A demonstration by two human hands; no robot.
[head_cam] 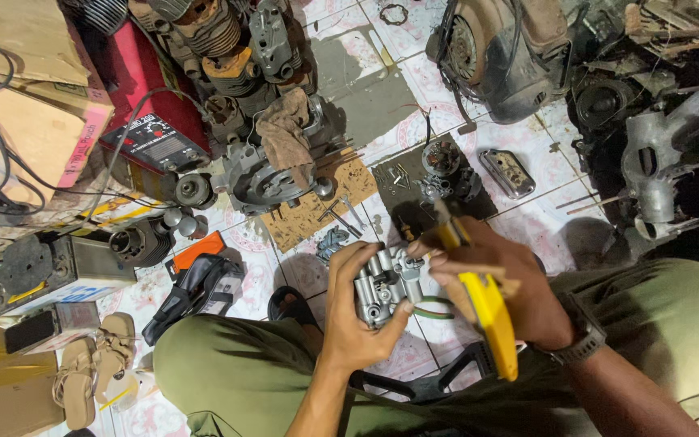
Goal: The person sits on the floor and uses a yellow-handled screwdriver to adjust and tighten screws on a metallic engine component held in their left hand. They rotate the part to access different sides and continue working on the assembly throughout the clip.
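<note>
Left hand (357, 311) fingers grasp carburetor (386, 283); right hand (503, 287) clenches yellow-handled pliers (487, 311); engine parts (269, 174) beyond.

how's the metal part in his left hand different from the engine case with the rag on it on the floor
The small metal part is lifted in the left hand; the larger engine case rests on the tiled floor. A brown rag drapes the case; the small part is bare. Both are grey cast metal.

Yellow-handled pliers (485, 311), silver carburetor (383, 283), olive trousers (236, 372)
</note>
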